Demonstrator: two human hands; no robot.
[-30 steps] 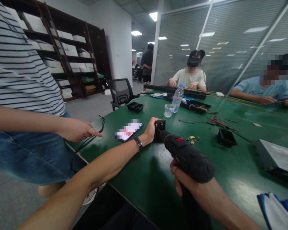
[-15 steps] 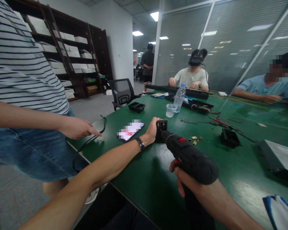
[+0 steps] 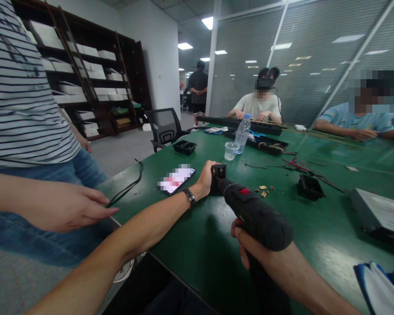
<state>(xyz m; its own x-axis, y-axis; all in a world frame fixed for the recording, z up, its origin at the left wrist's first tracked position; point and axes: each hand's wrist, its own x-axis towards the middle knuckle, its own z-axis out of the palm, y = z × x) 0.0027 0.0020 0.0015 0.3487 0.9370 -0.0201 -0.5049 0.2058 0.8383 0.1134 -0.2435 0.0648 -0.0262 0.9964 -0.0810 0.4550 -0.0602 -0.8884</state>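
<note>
My right hand (image 3: pixel 246 240) is wrapped round the grip of a black cordless drill (image 3: pixel 259 214) with red details. The drill's tip meets a small black box (image 3: pixel 220 173) that has brass-coloured parts inside. My left hand (image 3: pixel 206 180) steadies this box upright on the green table, its fingers partly hidden behind it. Several small brass plates (image 3: pixel 263 188) lie just right of the box. To the left of my left hand is a phone (image 3: pixel 177 180) with a lit, blurred screen.
A person's hand (image 3: pixel 68 208) reaches in from the left, beside a black cable (image 3: pixel 129 186). A plastic cup (image 3: pixel 230 151) and a water bottle (image 3: pixel 243 134) stand behind the box. Black trays (image 3: pixel 184 147), a metal case (image 3: pixel 384 218) and gloves (image 3: pixel 379 284) lie around the table (image 3: pixel 200 245).
The person at the left has drawn the pointing hand back and down, away from the phone. My hands, the drill and the black box keep their positions relative to each other.
</note>
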